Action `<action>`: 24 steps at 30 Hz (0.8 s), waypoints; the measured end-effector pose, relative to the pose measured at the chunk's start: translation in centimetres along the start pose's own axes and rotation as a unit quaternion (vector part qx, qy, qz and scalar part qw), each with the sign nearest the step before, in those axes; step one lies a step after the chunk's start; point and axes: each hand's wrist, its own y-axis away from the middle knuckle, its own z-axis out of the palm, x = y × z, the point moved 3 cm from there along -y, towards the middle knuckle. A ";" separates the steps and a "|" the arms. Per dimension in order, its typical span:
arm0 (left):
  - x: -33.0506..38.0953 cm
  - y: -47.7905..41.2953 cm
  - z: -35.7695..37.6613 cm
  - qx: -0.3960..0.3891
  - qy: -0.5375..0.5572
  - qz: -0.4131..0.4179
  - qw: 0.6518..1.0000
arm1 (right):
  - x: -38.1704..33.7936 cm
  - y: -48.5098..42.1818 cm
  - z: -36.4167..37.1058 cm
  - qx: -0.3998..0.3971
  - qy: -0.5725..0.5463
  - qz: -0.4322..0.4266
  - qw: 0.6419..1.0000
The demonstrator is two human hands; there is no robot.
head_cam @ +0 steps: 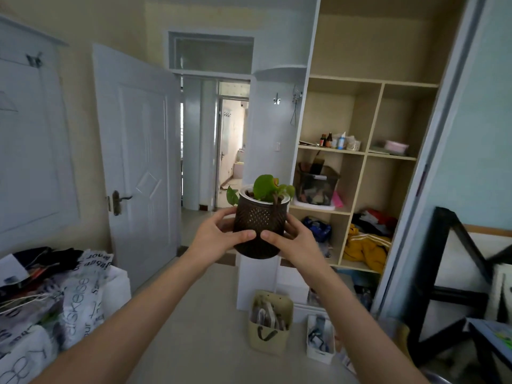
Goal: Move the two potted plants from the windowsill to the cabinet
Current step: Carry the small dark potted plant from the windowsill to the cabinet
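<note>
**A:** Head view is showing both hands at the frame's centre. The left hand [219, 234] and right hand [291, 236] are each wrapping the dark woven pot [259, 225] of a green-leaved plant, thumbs nearly meeting in front.

**B:** So it's hanging in mid-air?

**A:** Yes, upright, short of the open-shelf cabinet [357, 153] at right. I'd be keeping it level and aiming for a free compartment, since several are holding clutter.

**B:** And underfoot?

**A:** A tote bag [270, 322] is sitting on the pale floor [199, 314] at lower centre, and a white door [138, 162] is standing open at left.
</note>
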 end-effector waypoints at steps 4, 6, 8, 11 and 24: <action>-1.1 -3.6 -1.9 -0.004 0.000 0.002 1.000 | 0.9 -3.8 1.2 -0.005 0.006 -0.001 1.000; -2.3 -5.8 -2.8 -0.003 0.015 -0.004 1.000 | 1.8 -6.1 1.4 -0.016 0.008 -0.001 1.000; -3.4 -7.4 -3.5 -0.001 0.022 -0.012 1.000 | 2.7 -8.0 1.6 -0.026 0.003 0.004 1.000; -4.9 -10.4 -4.6 0.007 0.012 -0.020 1.000 | 4.5 -11.6 2.2 -0.036 -0.008 0.004 0.999; -9.4 -25.1 -7.4 0.073 -0.017 -0.020 0.997 | 10.8 -29.8 2.5 -0.084 -0.048 -0.012 0.995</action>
